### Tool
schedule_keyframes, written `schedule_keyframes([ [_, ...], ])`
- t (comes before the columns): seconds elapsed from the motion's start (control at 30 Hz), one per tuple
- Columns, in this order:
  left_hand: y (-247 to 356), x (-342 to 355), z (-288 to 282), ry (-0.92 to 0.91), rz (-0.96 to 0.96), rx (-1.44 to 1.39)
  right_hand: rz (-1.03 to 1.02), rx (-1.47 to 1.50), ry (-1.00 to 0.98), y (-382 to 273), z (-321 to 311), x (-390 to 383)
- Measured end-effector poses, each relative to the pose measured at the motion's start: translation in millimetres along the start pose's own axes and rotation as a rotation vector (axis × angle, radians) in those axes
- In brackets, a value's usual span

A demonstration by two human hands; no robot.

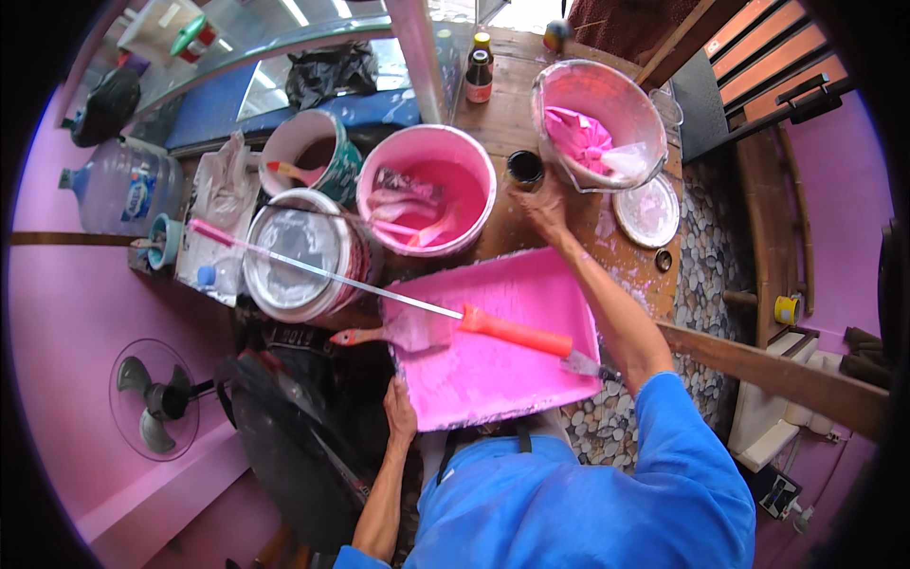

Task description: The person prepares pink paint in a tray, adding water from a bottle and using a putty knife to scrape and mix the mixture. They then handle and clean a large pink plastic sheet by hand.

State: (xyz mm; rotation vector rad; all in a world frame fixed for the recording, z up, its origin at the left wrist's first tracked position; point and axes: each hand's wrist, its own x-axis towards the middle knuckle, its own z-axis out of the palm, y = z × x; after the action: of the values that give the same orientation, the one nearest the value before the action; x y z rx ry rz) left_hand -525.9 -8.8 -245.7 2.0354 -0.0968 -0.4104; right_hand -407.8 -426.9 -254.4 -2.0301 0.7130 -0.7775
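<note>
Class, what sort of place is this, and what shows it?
Probably a makeshift painting workspace: there's a pink-coated tray, a brush and a bucket of what looks like pink paint.

To my left I see a round fan with dark blades and a wire guard (169, 402) against a lilac-painted wall (57, 313), and above it a large clear-blue plastic water jug (106, 190) lying on its side. Ahead of me, a crumpled black plastic bag (332, 71) sits by a blue surface, and a dark bottle with a red label (479, 78) stands upright. To my right are a floor of grey pebbles (706, 275) and a small yellow can (786, 309).
</note>
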Motion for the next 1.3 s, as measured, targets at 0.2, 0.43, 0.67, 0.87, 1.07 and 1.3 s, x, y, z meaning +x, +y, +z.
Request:
schedule_keyframes([
  [0.2, -11, 16, -2, -0.052, 0.065, 0.010, 0.013, -0.075, 0.075, -20, -50, -31],
  [0.43, -5, 26, 8, -0.039, 0.148, 0.033, 0.070, -0.207, 0.078, -62, -130, -109],
  [0.67, 5, 28, 27, -0.027, 0.142, -0.033, 0.093, -0.227, -0.020, -127, -193, -232],
  [0.87, 14, 30, 33, -0.142, 0.192, -0.060, 0.202, -0.210, -0.338, -118, -197, -371],
  [1.07, 23, 44, 10, -0.308, 0.166, 0.035, 0.175, -0.127, -0.524, -73, -107, -447],
  [1.3, 37, 48, -1, -0.372, 0.238, 0.128, 0.167, -0.275, -0.622, -93, 26, -439],
])
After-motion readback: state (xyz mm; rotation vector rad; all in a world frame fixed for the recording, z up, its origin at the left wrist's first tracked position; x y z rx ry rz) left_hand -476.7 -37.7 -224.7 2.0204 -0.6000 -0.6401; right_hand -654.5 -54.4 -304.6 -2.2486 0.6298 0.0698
